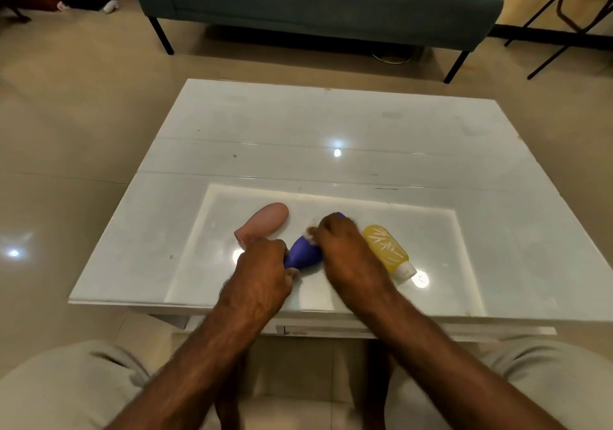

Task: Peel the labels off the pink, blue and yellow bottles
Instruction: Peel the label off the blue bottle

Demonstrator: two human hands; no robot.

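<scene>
Three bottles lie on the white glass table (298,137) near its front edge. The blue bottle (303,253) is in the middle; my left hand (260,268) grips its neck end and my right hand (341,242) is closed over its body, pinching a pale scrap of label (311,233) at the fingertips. The pink bottle (265,222) lies to the left, bare of any visible label, its cap end partly hidden behind my left hand. To the right lies the yellow bottle (388,250), white cap toward me, with a white leaf-pattern label showing.
A teal sofa (315,1) on black legs stands beyond the table. Folding chair legs (564,21) are at the back right. My knees are under the table's front edge. Tiled floor surrounds the table.
</scene>
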